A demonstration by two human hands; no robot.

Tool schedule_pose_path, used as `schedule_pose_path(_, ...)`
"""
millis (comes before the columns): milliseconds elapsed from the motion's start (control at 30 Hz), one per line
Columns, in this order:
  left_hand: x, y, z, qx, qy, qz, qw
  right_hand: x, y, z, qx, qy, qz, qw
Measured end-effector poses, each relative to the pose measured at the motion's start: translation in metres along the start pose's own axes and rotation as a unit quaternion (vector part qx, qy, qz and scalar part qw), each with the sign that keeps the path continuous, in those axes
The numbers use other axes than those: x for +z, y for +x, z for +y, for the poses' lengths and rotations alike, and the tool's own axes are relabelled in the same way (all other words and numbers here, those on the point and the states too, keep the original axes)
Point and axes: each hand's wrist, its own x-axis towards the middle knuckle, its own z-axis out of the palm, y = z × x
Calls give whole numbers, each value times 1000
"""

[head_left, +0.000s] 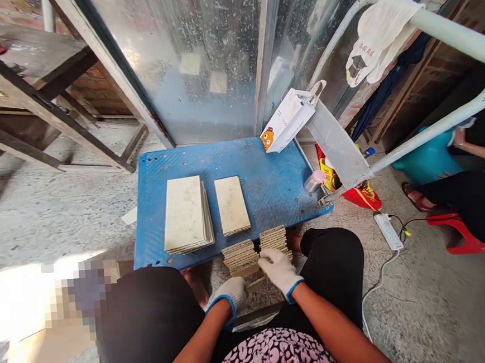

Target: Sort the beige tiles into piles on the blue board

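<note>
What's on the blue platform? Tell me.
A large stack of cream panels, a smaller stack, a white bag, a pink-lidded cup. The platform directly beneath them is hidden.

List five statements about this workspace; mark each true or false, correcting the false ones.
1. The left hand and right hand wear white gloves. True.
2. The table is red. False: it is blue.
3. On the table, the larger board stack lies left of the smaller stack. True.
4. The bag is at the table's near left corner. False: far right.
5. The right hand grips the pink-lidded cup. False: it is at the nearer stacks.
</note>
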Motion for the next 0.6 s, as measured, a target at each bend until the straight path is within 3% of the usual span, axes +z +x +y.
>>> schedule_pose_path(67,-12,-12,-3,7,-1,-1,1000,-3,6,5,41,166,59,984)
schedule_pose_path(133,-27,-25,-9,13,-11,2,1000,-5,12,8,55,246,77,965)
schedule_pose_path(367,-86,-69,-36,-5,-247,-20,969,0,12,6,28,339,58,939)
schedule_pose_path(467,-107,-80,-42,7,-336,-4,942,0,-2,0,-64,282,45,956)
schedule_pose_path(600,-122,-85,-44,1,-444,8,896,1,-24,-10,-206,80,62,973)
